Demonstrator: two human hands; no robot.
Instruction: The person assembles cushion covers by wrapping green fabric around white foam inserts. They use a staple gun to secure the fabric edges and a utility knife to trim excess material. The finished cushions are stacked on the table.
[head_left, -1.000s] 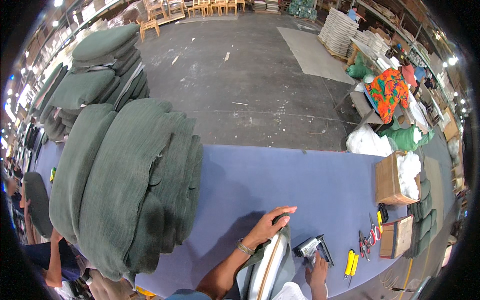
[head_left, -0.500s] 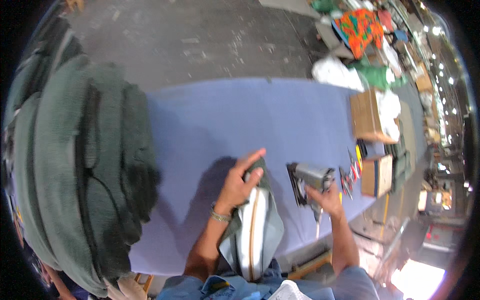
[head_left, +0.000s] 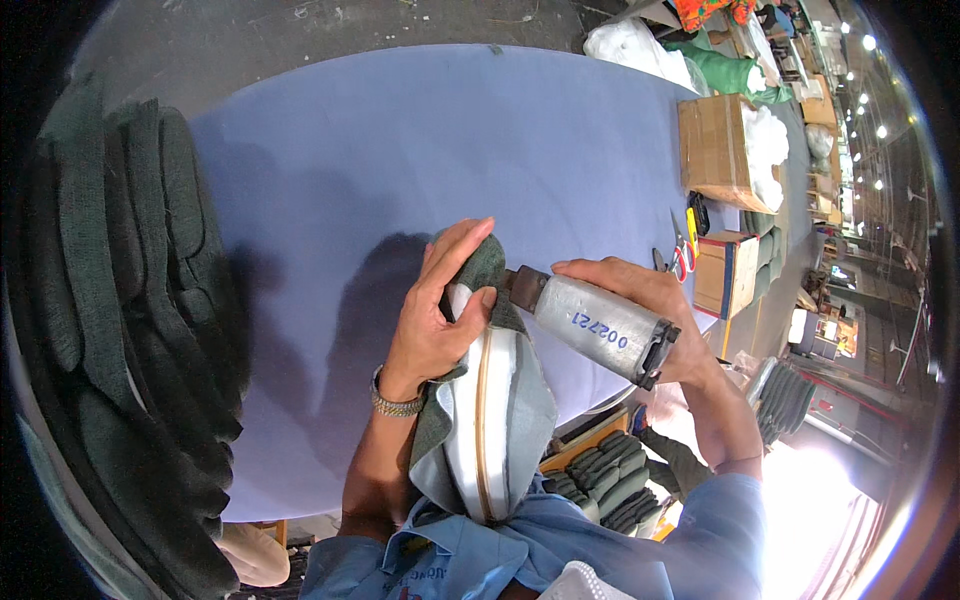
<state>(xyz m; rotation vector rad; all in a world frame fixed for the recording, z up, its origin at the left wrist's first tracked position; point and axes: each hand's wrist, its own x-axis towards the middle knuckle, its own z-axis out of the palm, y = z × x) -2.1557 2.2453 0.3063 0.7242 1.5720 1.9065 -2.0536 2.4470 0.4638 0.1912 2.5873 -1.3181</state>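
A long padded piece (head_left: 466, 415) stands end-on against my body, with white padding, a thin brown strip along its middle and loose dark green fabric at its sides. My left hand (head_left: 437, 310) is closed round its far end, pinching the folded green fabric (head_left: 484, 265) between thumb and fingers. In my right hand (head_left: 650, 305) is a silver staple gun (head_left: 595, 322), gripped round its body. The gun's dark nose (head_left: 526, 288) meets the fabric at the right side of that end, just beyond my left thumb; whether it presses in is hard to see.
Stacked dark green padded pieces (head_left: 130, 300) crowd the left side of the blue-covered table (head_left: 330, 140). On the right edge lie scissors (head_left: 683, 258) beside a cardboard box (head_left: 722, 148) of white stuffing and a smaller box (head_left: 722, 275). More green pieces (head_left: 610, 475) sit low behind.
My right hand has brought the staple gun from the table's right side leftward to the padded piece's far end. My left hand keeps its hold on the fabric. The view has shifted.
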